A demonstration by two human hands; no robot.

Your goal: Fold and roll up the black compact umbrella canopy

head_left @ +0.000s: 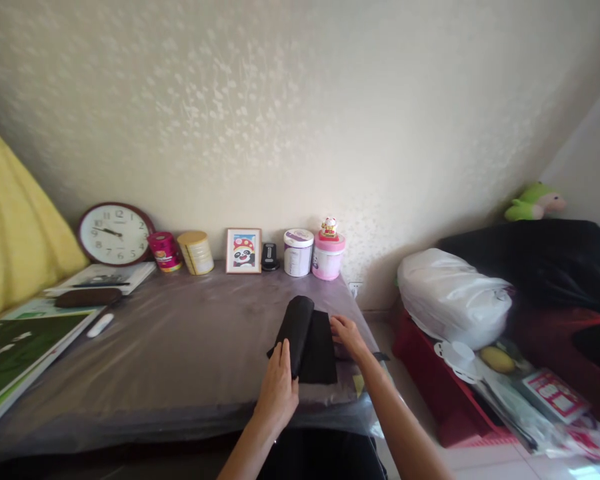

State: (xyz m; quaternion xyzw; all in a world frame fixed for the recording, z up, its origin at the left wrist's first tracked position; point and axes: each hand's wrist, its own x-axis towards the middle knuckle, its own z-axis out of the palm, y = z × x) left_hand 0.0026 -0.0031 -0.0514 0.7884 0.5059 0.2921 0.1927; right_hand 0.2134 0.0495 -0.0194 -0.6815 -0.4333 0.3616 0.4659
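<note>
A black roll of thin sheet (297, 327) lies near the right end of the table, slanting away from me. Its loose flap (319, 357) is spread flat to the right of the roll. My left hand (279, 383) holds the near end of the roll, fingers along its left side and top, thumb by the lower end. At the flap's right edge, my right hand (349, 335) has its fingers bent against the sheet, fingertips partly hidden. I cannot make out whether the sheet is plastic or cloth.
Along the wall stand a clock (115, 235), cans (196, 255), a framed panda picture (243, 251) and tubs (299, 255). Books (35, 347) lie left on the covered table (195, 347). Beyond its right edge, a red box (430, 373) holds bags and odds and ends.
</note>
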